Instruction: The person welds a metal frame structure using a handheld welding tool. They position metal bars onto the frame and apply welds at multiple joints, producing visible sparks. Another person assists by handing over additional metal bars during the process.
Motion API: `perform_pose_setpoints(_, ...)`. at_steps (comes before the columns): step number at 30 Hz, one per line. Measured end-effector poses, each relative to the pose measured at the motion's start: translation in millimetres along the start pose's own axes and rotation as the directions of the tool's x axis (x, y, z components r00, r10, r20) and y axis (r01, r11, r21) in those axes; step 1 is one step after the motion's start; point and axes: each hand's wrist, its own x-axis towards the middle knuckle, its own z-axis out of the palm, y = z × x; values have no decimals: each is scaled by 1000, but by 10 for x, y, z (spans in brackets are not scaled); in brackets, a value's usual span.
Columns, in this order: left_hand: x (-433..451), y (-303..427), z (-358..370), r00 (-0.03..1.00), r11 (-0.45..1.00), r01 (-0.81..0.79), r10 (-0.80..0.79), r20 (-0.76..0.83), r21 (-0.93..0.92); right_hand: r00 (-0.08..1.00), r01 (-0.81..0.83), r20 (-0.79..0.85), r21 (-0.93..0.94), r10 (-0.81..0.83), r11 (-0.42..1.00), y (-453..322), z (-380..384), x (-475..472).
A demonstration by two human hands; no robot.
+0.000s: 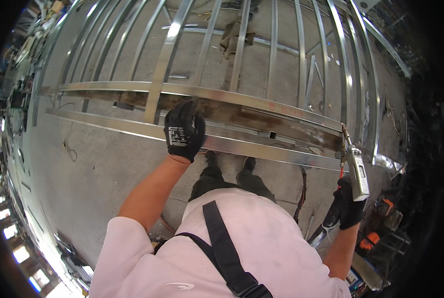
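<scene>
My right hand [350,208], in a black glove, grips a hand-held tool [357,175] with a pale metal housing and a narrow nose. The nose points at the right end of a galvanized steel track [214,92]; contact cannot be told. A red hose or cord [341,172] runs beside the tool. My left hand [184,128], also gloved in black, is over a brown-stained beam [257,118] between that track and a nearer steel track [244,145]. Its fingers are partly curled, and whether they hold anything is hidden. A steel stud [154,98] crosses the far track just left of this hand.
Several parallel steel studs [273,48] extend away from the far track. A brown cloth [231,39] lies among them. Orange-and-black tools [369,241] sit at lower right. A dark cable [302,190] and a thin wire [70,151] lie on the concrete floor [91,178].
</scene>
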Motion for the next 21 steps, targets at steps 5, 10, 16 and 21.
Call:
perform_pose_setpoints(5, -235, -122, -418, 985, 986, 95, -73, -156, 138, 970, 70, 215, 190, -111, 979, -726, 189, -32)
perform_pose_setpoints(10, -648, -988, -1268, 829, 852, 504, -430, -357, 145, 869, 122, 467, 114, -162, 986, -1405, 529, 151)
perform_pose_setpoints(16, -882, -2561, -1896, 484, 471, 870, -759, -436, 147, 685, 207, 707, 44, -177, 977, -2083, 1147, 50)
perform_pose_setpoints(21, -639, -3828, -1812, 285, 273, 958, -937, -202, 87, 555, 232, 826, -45, -94, 972, -2634, 1819, -14)
